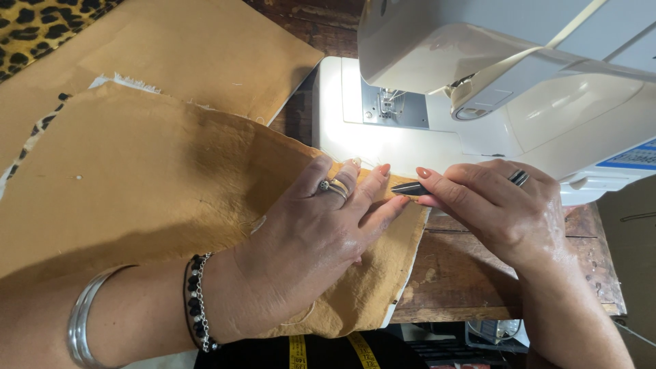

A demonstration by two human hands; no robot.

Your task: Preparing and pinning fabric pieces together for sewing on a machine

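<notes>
My left hand (311, 239) lies flat and open on the tan fabric (157, 184) to pin its edge to the table (471, 266) beside the machine (478, 89), while my right hand (492, 205) pinches a thin dark tool (408, 188), tip at that edge.

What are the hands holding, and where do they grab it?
The right hand pinches a small dark pointed tool at its back end, the tip pointing left. The left hand holds nothing; it presses flat on the tan fabric piece.
</notes>
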